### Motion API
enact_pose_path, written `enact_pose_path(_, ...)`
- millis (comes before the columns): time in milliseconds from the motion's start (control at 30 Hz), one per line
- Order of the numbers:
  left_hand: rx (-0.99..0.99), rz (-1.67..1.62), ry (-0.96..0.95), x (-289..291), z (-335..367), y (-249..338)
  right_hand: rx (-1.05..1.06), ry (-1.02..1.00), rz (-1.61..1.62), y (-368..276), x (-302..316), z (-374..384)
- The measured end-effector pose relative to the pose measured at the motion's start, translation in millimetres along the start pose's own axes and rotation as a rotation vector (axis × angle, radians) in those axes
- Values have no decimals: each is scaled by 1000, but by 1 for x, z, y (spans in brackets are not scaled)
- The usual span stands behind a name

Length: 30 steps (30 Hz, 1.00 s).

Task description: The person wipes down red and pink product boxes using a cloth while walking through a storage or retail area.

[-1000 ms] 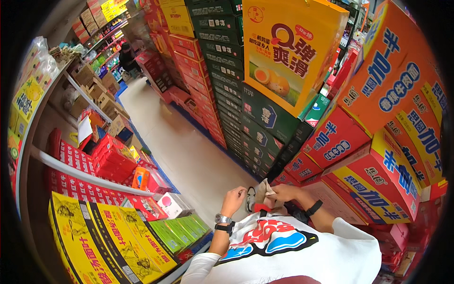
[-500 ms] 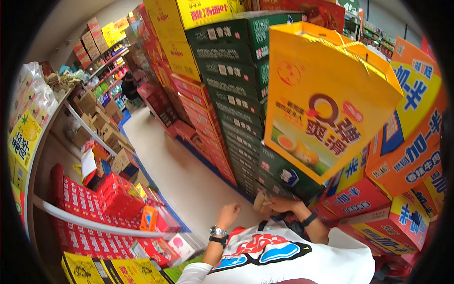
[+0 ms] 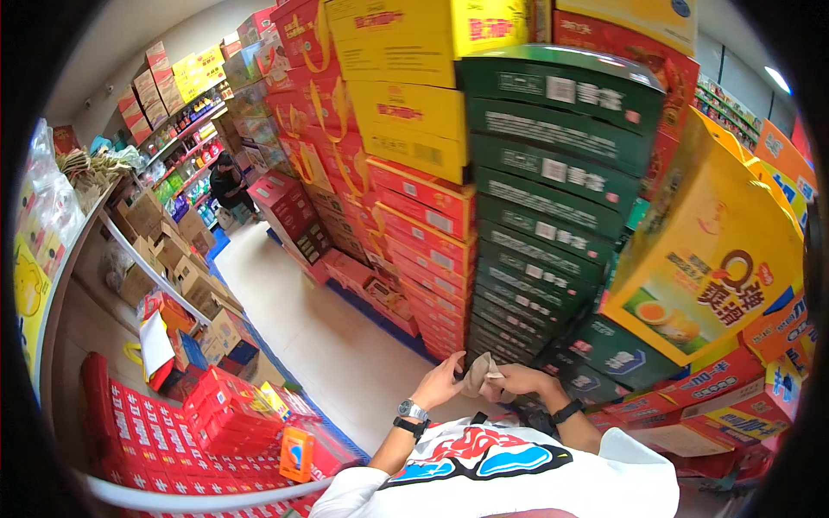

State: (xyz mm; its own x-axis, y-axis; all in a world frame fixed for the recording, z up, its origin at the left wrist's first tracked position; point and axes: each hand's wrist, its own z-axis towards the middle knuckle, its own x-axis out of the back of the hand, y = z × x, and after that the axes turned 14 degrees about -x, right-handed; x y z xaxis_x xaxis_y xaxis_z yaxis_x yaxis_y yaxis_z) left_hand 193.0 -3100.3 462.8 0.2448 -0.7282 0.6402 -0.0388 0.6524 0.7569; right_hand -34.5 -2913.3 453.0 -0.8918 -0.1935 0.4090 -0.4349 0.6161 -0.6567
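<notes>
In front of my white shirt, a crumpled beige cloth [image 3: 481, 375] is held in my right hand [image 3: 523, 381], whose fingers are closed round its right side. My left hand [image 3: 439, 382] is at the cloth's left edge, fingers loosely bent and apart; whether they touch it is hard to see. A silver watch and a black band circle my left wrist, and a black band circles the right. Just beyond my hands rises a tall stack of dark green boxes [image 3: 540, 207]. A large yellow gift bag [image 3: 708, 250] stands to its right.
Red boxes [image 3: 423, 250] and yellow cartons [image 3: 401, 129] adjoin the green stack. The pale aisle floor [image 3: 302, 293] runs ahead on the left. A shelf with red packs [image 3: 224, 401] and brown cartons [image 3: 194, 276] lines the left side. Another person [image 3: 227, 186] is far down the aisle.
The view has swung right to left across the shelves, so the green stack and yellow bag appear farther right. My left hand has come up close to the cloth in my right hand.
</notes>
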Motion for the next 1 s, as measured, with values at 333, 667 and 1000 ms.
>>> enact_pose_path(333, -74, -45, -37, 167, -37, -166, -41, -18, 7, -216, -43, 152)
enact_pose_path(667, -13, -36, -146, 301, 37, -330, -15, 13, -110, -328, 29, 353)
enact_pose_path(1000, 68, 103, 14, 542, 128, -476, 220, -44, -134, -524, 141, 594)
